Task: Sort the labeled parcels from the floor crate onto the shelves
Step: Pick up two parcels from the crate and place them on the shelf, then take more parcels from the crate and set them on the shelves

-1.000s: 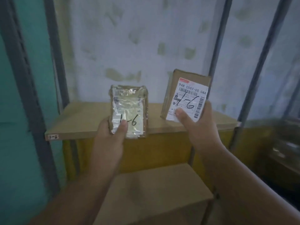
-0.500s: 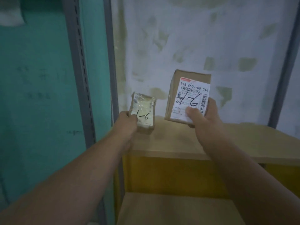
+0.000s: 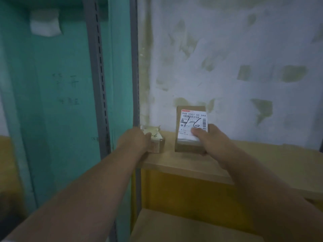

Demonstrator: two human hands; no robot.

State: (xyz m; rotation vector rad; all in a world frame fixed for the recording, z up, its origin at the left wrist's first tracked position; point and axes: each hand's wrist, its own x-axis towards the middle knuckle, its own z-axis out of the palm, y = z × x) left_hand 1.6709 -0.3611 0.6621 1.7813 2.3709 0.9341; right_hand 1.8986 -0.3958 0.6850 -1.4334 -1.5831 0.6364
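Observation:
A small tape-wrapped parcel [image 3: 155, 139] marked "1-6" lies flat on the wooden shelf [image 3: 253, 159], in its back left corner. My left hand [image 3: 134, 140] grips its near left side. A brown cardboard parcel [image 3: 187, 145] with a white label marked "1-6" stands tilted on the shelf to the right of the small one, its top leaning toward the wall. My right hand [image 3: 209, 139] holds it from the right, thumb on the label. The floor crate is out of view.
Grey slotted uprights [image 3: 100, 84] frame the shelf's left side, with a teal wall [image 3: 52, 102] beyond. A patchy white wall [image 3: 227, 58] backs the shelf. A lower wooden shelf [image 3: 183, 227] sits below, with a yellow panel [image 3: 192, 194] between the two.
Both hands have moved forward and down. The small parcel now lies on the shelf's back left corner and the cardboard parcel's lower edge rests on the shelf. The view has shifted left.

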